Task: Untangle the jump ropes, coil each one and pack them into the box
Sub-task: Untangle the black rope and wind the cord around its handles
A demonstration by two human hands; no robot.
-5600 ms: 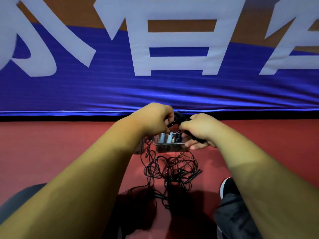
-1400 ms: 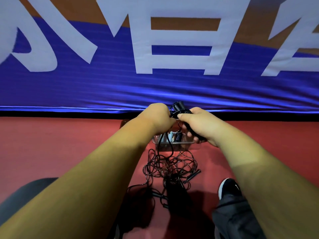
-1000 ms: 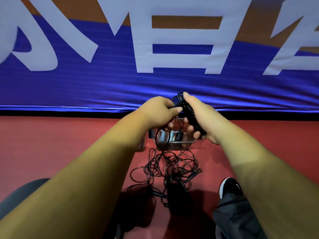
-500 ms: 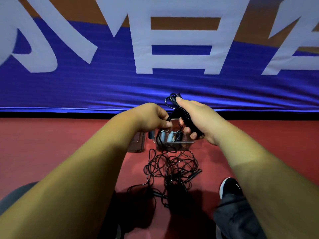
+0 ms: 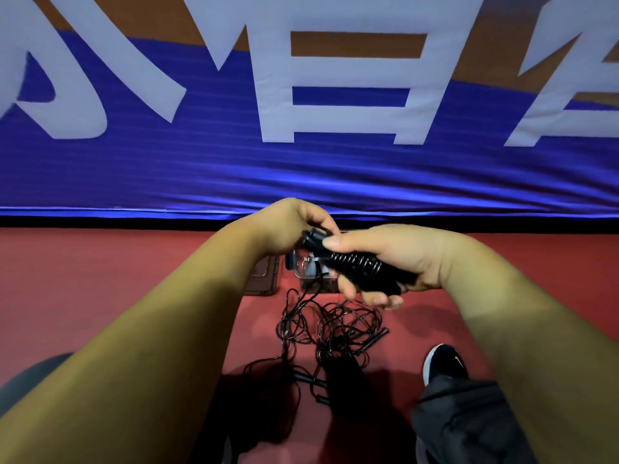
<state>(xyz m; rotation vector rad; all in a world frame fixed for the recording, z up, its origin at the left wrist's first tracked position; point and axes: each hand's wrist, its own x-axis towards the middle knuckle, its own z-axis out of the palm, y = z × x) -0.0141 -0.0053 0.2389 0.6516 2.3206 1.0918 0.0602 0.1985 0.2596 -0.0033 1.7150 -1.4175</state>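
Right hand (image 5: 402, 252): grip clamped round bundle (image 5: 358, 266), black handles with rope turns wound over them, held just above box (image 5: 303, 266).
Left hand (image 5: 288, 226): grip pinching bundle's far end; cannot tell whether on rope or handle tip.
Box on floor (image 5: 100, 279) near far edge under banner (image 5: 301, 175), partly hidden by hands.
Strand (image 5: 315, 289) hangs from bundle into tangle (image 5: 335, 323) mid-floor, between box and shoe (image 5: 442, 363).

Risks, my read:
- strand caught in tangle; winding on drags heap or tightens knot
- slack pinch lets turns spring off
- bundle too long for box

Single head-worn view — looking forward and down, close over hands (image 5: 351, 249), floor (image 5: 100, 279) beyond
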